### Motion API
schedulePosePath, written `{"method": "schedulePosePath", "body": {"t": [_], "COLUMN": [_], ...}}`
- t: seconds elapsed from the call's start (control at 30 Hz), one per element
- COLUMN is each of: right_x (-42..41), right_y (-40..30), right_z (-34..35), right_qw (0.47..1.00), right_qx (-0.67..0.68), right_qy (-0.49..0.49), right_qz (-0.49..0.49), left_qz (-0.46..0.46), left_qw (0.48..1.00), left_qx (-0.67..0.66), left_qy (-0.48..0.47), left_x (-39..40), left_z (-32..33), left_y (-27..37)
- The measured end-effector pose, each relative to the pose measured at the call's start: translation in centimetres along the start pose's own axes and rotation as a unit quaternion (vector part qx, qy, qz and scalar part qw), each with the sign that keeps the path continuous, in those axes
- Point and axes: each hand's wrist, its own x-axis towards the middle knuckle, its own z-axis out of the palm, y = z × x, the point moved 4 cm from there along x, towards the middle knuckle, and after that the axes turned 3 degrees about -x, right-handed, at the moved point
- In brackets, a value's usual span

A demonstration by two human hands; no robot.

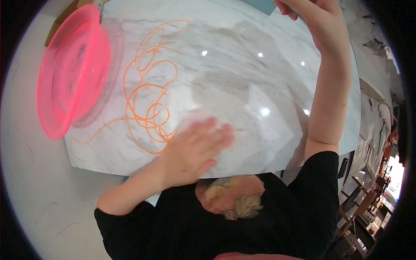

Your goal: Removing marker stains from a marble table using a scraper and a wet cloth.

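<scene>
My left hand (200, 141) is spread palm down over the white marbled tabletop (227, 87), blurred by motion, with nothing seen in it. Beside its fingers on the left, looping orange scribbled lines (131, 100) run across the surface. Some of the lines break off in small bits close to the hand. My right hand (308, 9) is at the top right, partly cut off by the picture's edge. Its fingers are curled, and whether they hold anything cannot be made out.
A pink plastic basin (94, 65) stands at the left edge of the table, with a cardboard piece (60, 22) behind it. A flat teal item (261, 5) lies at the far edge. To the right are a silvery covered seat (373, 126) and a wooden chair (364, 204).
</scene>
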Motion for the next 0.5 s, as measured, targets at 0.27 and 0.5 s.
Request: {"method": "schedulePosePath", "body": {"t": [0.27,0.5], "right_x": [-0.5,-0.3], "right_y": [0.3,-0.1], "right_z": [-1.3,0.4], "right_qw": [0.999,0.997], "right_qx": [-0.035,-0.017], "right_qy": [0.003,-0.024], "right_qz": [-0.006,-0.066], "left_qz": [-0.211,-0.017], "left_qw": [0.952,0.999], "left_qx": [0.161,-0.038], "left_qy": [0.15,-0.032], "left_x": [-5.7,-0.9], "left_z": [-5.4,-0.1], "left_y": [-8.8,1.1]}}
